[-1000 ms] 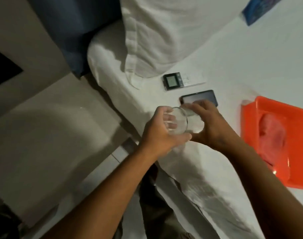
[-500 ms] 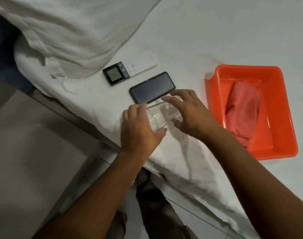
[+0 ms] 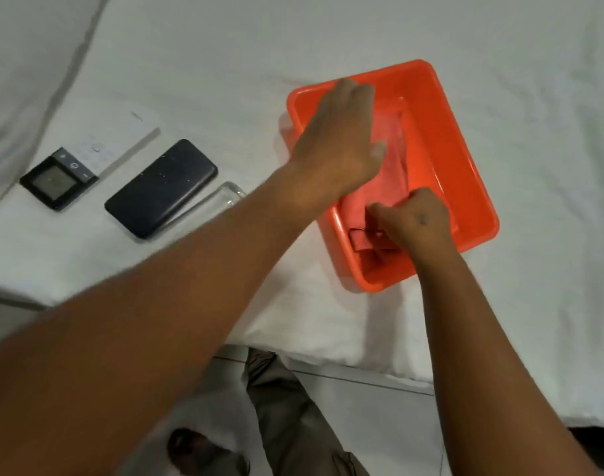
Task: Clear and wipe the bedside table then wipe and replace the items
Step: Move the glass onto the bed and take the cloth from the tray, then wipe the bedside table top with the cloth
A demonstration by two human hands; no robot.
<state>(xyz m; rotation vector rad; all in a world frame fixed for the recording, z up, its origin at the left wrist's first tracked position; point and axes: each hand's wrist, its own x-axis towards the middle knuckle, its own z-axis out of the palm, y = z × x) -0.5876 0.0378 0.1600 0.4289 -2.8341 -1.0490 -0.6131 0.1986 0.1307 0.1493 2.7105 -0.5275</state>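
An orange plastic tub sits on the white bed, with a pink cloth lying inside it. My left hand hovers flat over the tub and cloth, fingers apart. My right hand is closed on the near end of the cloth inside the tub. A clear drinking glass lies on its side on the sheet, left of the tub. A dark phone lies beside the glass, and a white remote with a small screen lies further left.
The white bed sheet fills most of the view, with a pillow at the top left. The bed's edge runs across below the tub. My legs and the pale floor are below it.
Both hands let go of the glass, which now lies on the sheet, and moved right into the tub. My right hand closed on the cloth. The view shifted right, away from the bedside table.
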